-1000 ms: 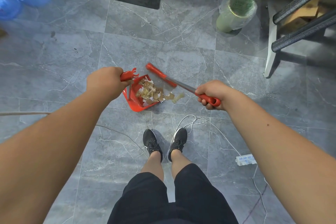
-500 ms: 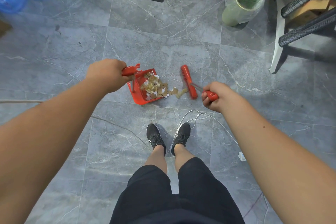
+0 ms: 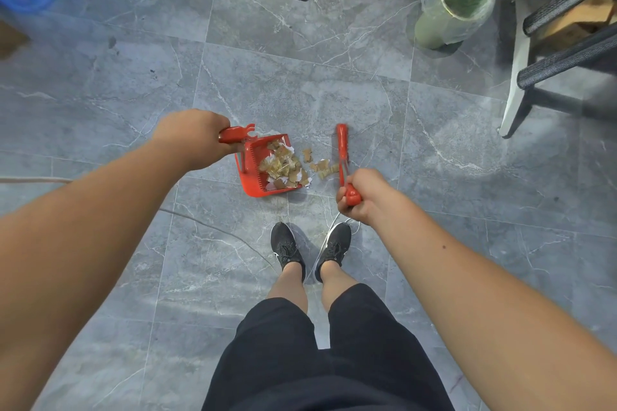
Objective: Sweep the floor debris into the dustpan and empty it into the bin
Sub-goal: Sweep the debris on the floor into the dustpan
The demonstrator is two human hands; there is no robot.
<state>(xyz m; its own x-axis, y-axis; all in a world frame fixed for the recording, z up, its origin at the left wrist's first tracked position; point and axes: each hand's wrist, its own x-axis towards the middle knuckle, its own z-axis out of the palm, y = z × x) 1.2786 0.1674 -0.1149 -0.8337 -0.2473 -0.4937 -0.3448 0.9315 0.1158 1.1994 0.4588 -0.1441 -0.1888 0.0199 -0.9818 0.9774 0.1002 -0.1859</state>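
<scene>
Debris [image 3: 283, 167], pale brown and white broken scraps, lay mostly inside the red dustpan [image 3: 257, 177], just beyond the fingers of the left hand [image 3: 193, 138]. A few loose pieces [image 3: 320, 165] were on the grey tiled floor [image 3: 300, 77], between the open side of the dustpan and the red broom head [image 3: 342, 147]. The left hand had its fingers wrapped tightly around the red dustpan handle [image 3: 233, 135]; the fingers themselves were hidden under the back of the hand. The right hand [image 3: 362, 200] made a closed fist around the red end of the broom handle [image 3: 352, 195], fingers pressed together. The broom head stood on the floor just ahead of these fingers, a little blurred. The bin [image 3: 454, 7], green and lined with a clear plastic bag, stood well apart, far beyond the right fingers, next to a chair leg [image 3: 514, 87]. Two black shoes [image 3: 287, 247] were below both hands, and a white cable [image 3: 334, 220] passed beside the right shoe.
</scene>
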